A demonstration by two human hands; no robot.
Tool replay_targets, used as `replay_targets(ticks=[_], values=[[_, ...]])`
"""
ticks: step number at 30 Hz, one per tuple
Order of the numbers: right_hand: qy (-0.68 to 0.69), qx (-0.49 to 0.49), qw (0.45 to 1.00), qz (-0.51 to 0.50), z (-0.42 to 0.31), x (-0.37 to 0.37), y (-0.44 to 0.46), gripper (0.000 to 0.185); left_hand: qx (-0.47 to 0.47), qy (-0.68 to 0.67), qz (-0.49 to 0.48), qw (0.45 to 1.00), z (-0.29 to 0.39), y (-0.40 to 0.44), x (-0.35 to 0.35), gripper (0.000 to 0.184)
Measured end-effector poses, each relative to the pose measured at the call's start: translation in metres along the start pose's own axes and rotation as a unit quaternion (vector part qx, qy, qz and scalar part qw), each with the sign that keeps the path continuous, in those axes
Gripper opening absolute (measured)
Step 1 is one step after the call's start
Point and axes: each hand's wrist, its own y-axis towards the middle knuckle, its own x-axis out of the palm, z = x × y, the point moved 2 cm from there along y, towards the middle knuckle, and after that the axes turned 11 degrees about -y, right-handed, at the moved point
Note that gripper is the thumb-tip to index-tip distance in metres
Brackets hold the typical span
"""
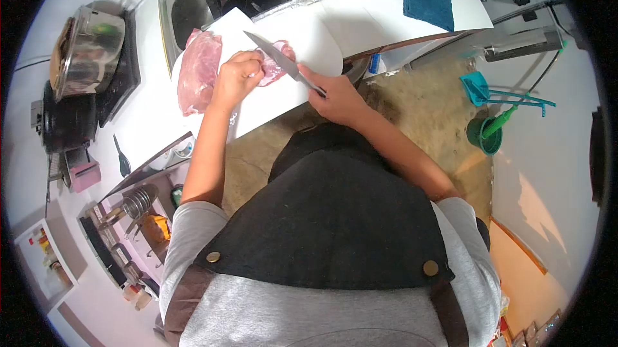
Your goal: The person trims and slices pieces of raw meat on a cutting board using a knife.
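- On the white table [370, 15], a large piece of raw meat [198, 76] lay left of the left hand [239, 78], apparently set aside to leave room around the blade.
- The smaller piece of meat [277, 71] lay between the two hands on a white cutting board [320, 57], probably to spare the surface beneath.
- The left hand's fingers were curled in against that piece, likely steadying it while keeping fingertips back; whether they pinched it, I could not tell.
- The right hand [335, 97] was clamped around the handle of the knife [275, 56], whose blade slanted across the smaller piece, tip pointing toward the sink [166, 31]; contact was unclear.
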Motion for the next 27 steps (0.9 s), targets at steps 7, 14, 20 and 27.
replay_targets(ticks=[7, 14, 20, 27], values=[[-0.078, 0.069, 0.985, -0.138, 0.0, -0.055, -0.061, 0.053, -0.009, -0.013, -0.017, 1.0, -0.009, -0.002, -0.01, 0.013], [-0.082, 0.013, 0.995, -0.057, -0.013, -0.053, -0.019, 0.053, -0.06, -0.026, -0.052, 0.997, 0.006, -0.006, -0.02, 0.019], [-0.082, -0.038, 0.995, -0.029, 0.002, -0.012, 0.002, 0.052, -0.059, -0.025, -0.064, 0.996, 0.011, 0.001, -0.025, 0.025], [-0.11, 0.054, 0.974, -0.192, -0.011, -0.082, -0.031, 0.051, -0.067, -0.019, -0.068, 0.995, 0.005, -0.006, -0.033, 0.026]])
